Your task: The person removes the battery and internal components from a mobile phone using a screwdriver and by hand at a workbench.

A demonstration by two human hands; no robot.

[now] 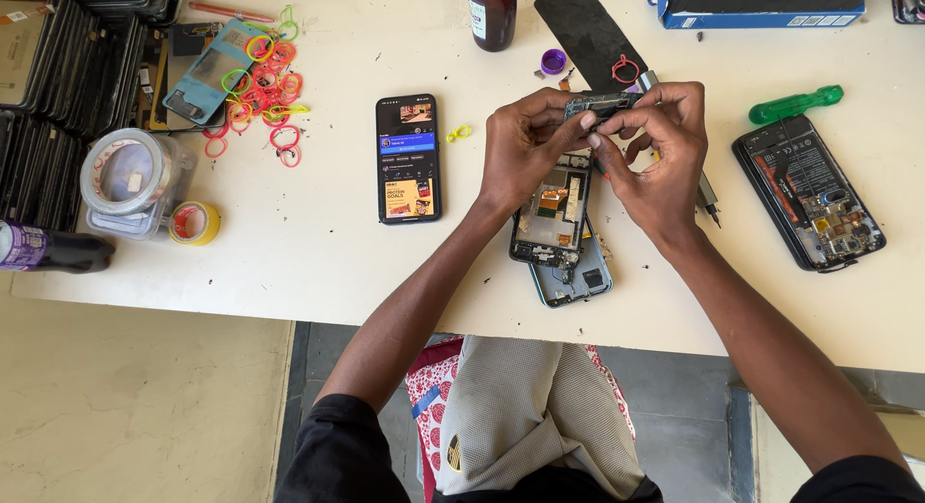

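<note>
Both my hands meet over the middle of the white table (pixel 318 243). My left hand (pixel 525 142) and my right hand (pixel 660 156) pinch a small dark phone part (pixel 602 105) between their fingertips. Right below them lies an opened phone frame (pixel 551 214) with exposed boards and an orange flex strip, resting on a light blue back cover (pixel 573 279). A screwdriver (pixel 708 197) lies partly hidden under my right hand.
A lit phone (pixel 408 158) lies left of my hands. Another opened phone (pixel 807 193) and a green-handled tool (pixel 795 104) sit at right. Coloured rubber bands (pixel 262 84), tape rolls (pixel 195 223), a brown bottle (pixel 491 13) and a purple cap (pixel 552 61) lie around.
</note>
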